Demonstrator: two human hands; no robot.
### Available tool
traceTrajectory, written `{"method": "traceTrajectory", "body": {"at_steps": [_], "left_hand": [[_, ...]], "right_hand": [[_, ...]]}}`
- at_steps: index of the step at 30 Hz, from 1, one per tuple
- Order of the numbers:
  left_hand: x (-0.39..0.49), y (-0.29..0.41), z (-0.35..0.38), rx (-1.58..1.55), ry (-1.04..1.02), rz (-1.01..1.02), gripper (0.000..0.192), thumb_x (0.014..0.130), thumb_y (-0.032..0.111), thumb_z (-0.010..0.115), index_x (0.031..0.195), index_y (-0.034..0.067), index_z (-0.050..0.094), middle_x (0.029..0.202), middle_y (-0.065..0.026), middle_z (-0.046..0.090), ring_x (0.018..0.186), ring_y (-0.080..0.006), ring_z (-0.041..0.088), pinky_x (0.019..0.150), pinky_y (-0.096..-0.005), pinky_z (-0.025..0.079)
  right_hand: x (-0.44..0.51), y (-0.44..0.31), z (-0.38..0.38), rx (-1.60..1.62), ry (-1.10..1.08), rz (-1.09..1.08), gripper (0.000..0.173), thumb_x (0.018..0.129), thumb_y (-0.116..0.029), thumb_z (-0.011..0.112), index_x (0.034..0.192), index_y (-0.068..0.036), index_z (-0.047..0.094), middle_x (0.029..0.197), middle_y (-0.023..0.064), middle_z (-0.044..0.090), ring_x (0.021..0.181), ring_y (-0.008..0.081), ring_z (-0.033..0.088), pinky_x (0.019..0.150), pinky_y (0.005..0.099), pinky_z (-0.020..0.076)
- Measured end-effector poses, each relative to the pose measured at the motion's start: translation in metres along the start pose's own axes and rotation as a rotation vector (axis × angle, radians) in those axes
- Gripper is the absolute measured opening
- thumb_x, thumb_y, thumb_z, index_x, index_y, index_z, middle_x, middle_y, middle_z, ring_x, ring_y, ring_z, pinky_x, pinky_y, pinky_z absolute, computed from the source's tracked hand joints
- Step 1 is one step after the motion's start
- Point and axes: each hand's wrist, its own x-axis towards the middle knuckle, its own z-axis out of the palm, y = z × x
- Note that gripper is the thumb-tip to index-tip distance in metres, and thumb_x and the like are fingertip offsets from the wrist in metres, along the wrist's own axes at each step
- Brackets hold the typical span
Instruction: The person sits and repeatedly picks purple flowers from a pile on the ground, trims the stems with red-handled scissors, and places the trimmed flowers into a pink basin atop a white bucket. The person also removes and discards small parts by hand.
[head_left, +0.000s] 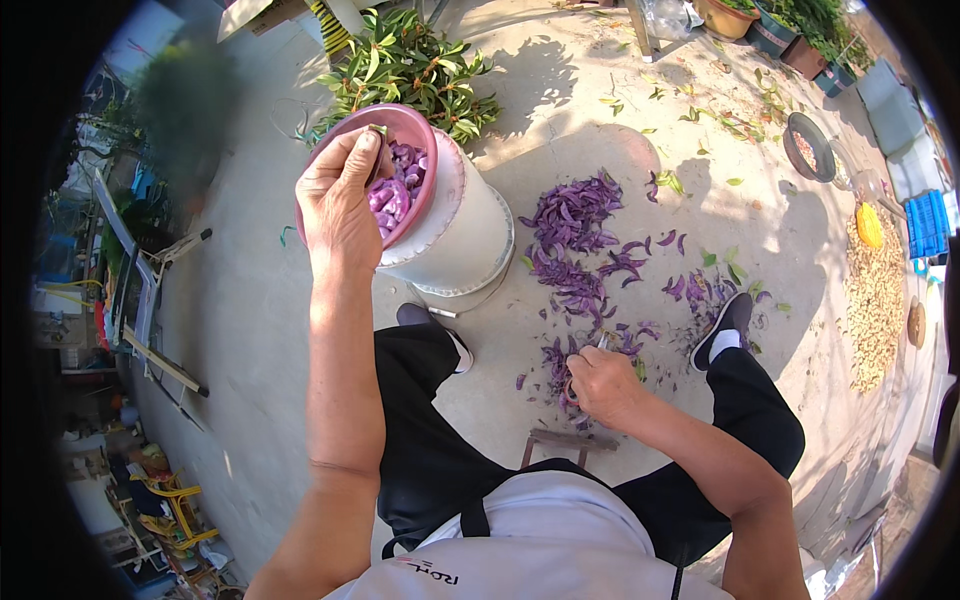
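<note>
My left hand (341, 199) is raised over a pink plastic basin (430, 196), pinching a dark purple bean pod (376, 169) with a green tip between thumb and fingers. Cut purple pod pieces (391, 201) lie in the basin, partly hidden by the hand. The basin rests on an upturned white container (461, 221). Lower down, my right hand (609, 388) grips a pair of scissors (604, 341), blades towards the ground. Whether the blades are apart is too small to tell. Beyond it, a heap of whole purple pods (576, 214) is spread on the concrete.
A leafy plant (412, 71) stands behind the basin. Peanuts (876, 300) are spread at the right, below a dark bowl (810, 147). A folding metal frame (150, 281) stands at the left. A small wooden stool (574, 441) is between my legs.
</note>
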Motion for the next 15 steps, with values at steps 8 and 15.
{"method": "traceTrajectory", "body": {"at_steps": [8,15], "left_hand": [[0.013,-0.004,-0.027,1.413,-0.035,0.216,0.044,0.086,0.011,0.077,0.129,0.004,0.07,0.123,-0.0144,0.069,0.113,-0.0327,0.065,0.099,-0.0449,0.048],[-0.04,0.027,0.006,1.341,-0.358,0.269,0.058,0.082,0.01,0.078,0.138,0.009,0.063,0.139,-0.013,0.061,0.119,-0.0369,0.062,0.102,-0.0467,0.049]], "right_hand": [[-0.038,0.064,0.102,-0.031,-0.497,0.411,0.01,0.083,-0.008,0.064,0.085,0.002,0.064,0.071,0.0231,0.066,0.071,0.0427,0.069,0.063,0.0521,0.0555],[0.024,0.174,0.142,-0.245,-0.297,0.559,0.019,0.081,-0.004,0.064,0.099,0.002,0.069,0.095,0.0263,0.07,0.087,0.0426,0.072,0.076,0.0518,0.058]]}}
